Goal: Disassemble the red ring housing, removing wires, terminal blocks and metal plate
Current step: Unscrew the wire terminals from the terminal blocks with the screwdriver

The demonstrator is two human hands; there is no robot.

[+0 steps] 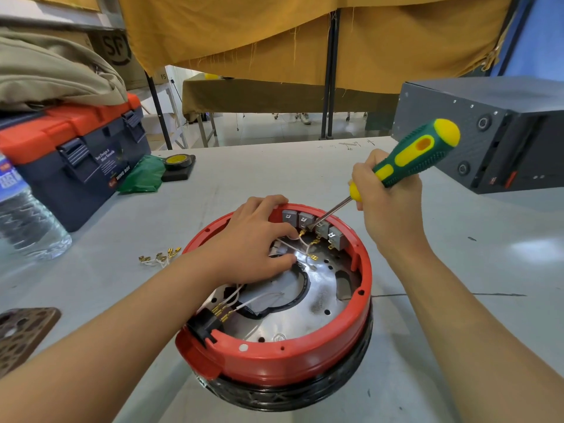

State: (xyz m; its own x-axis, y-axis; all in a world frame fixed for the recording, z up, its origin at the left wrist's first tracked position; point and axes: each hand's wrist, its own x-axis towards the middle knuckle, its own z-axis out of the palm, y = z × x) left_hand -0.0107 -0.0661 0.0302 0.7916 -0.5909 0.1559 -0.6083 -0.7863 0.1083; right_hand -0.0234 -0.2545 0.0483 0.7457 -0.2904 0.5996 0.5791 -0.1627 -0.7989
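Grey bench [305,178]: left hand [256,239] pins wires [293,247]; right hand [387,190] grips screwdriver [415,154] at terminal blocks [314,224]; levering needed next.

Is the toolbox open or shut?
Shut: the toolbox has its orange lid down, both dark latches flat against the front, and cloth piled on top.

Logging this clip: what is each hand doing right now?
Left hand: resting on the red housing, fingers on the white wires; grip cannot be told.
Right hand: closed on the screwdriver.
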